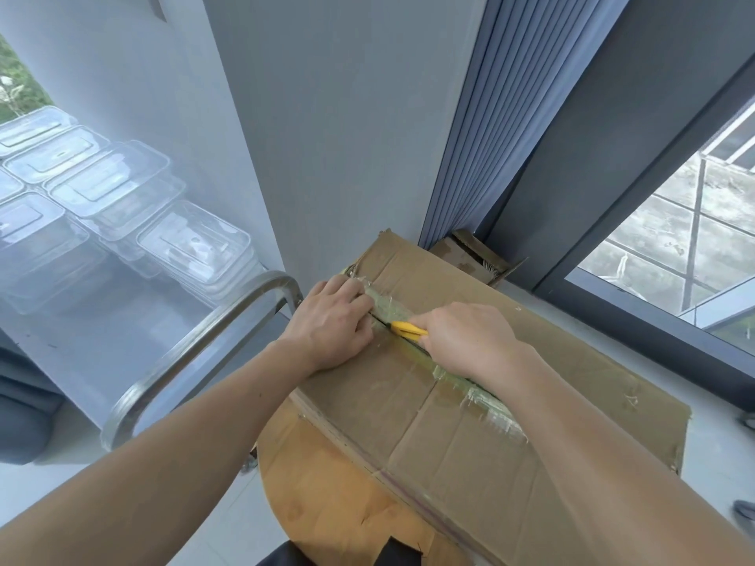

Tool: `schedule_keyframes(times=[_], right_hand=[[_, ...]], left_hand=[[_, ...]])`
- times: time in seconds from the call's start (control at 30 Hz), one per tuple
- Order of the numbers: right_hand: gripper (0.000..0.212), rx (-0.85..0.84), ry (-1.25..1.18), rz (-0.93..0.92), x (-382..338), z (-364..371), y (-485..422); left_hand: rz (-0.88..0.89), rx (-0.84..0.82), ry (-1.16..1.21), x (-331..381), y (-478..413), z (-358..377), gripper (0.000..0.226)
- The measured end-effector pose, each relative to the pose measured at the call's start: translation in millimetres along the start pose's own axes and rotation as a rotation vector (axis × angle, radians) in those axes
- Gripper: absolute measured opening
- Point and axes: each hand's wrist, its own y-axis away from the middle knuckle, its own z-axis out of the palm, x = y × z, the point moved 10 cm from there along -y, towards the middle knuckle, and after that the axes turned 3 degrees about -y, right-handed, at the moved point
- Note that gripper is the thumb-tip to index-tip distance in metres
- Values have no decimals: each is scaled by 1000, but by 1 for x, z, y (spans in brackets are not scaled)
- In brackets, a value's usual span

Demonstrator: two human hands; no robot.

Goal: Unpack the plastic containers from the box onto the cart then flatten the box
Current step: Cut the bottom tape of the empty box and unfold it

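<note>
A brown cardboard box (470,406) lies in front of me with its taped seam facing up. My right hand (465,341) grips a yellow utility knife (408,329) whose tip sits in the seam under the clear tape. My left hand (331,324) presses on the box beside the seam, fingers curled over the tape just ahead of the knife. Several clear plastic containers (122,206) with lids stand stacked on the white cart top (135,316) at the left.
The cart's curved steel handle (196,349) stands between me and the containers. A grey wall and blue curtain (490,128) rise behind the box. A second small open carton (474,255) sits by the curtain. A window (674,239) runs along the right.
</note>
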Motion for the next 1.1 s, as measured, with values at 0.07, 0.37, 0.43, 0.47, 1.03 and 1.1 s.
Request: schedule_keyframes(times=[0.07,0.37,0.43,0.47,1.03,1.1], right_hand=[[26,-29,-29,14,9,6,8],[24,10,-81,8,13,9,19],[25,15,-97,10,17,10,26],[26,14,-101,14,19,10,29],[30,-11,-61,71,43,24,52],[30,6,-61,81,44,23,51]], left_hand=[[-15,-5,-12,-2,0,2,34],[84,-120,36,23,-1,12,52],[79,-236,28,24,-6,23,59],[77,-287,13,23,-9,29,58],[-32,-369,-15,18,-16,49,59],[-105,-341,-14,25,-17,48,61]])
